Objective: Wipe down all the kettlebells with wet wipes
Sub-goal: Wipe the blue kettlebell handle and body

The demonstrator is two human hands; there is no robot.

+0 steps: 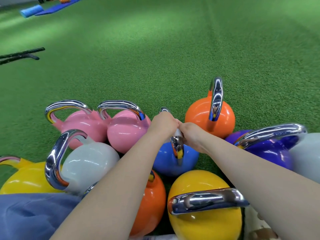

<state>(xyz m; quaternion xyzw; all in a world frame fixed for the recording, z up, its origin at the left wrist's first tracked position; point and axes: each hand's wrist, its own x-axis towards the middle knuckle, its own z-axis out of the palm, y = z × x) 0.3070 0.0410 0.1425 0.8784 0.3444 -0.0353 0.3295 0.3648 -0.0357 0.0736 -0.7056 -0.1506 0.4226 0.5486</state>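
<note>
Several coloured kettlebells with chrome handles stand clustered on green turf. A light blue kettlebell (166, 161) sits in the middle. My left hand (162, 123) grips the top of its chrome handle. My right hand (192, 135) holds a white wet wipe (178, 133) wrapped round the same handle just below. Around it stand two pink kettlebells (126, 134), an orange kettlebell (199, 115), a purple kettlebell (270, 153), a grey kettlebell (90, 163), a yellow kettlebell (204, 215) and a second orange kettlebell (152, 201).
Another yellow kettlebell (26, 181) is at the left edge and a grey one (306, 153) at the right edge. A blue foam roller (32, 10) and blue mat (58, 6) lie far back left. Black ropes (20, 55) lie at left. My blue-clad knee (31, 217) is bottom left.
</note>
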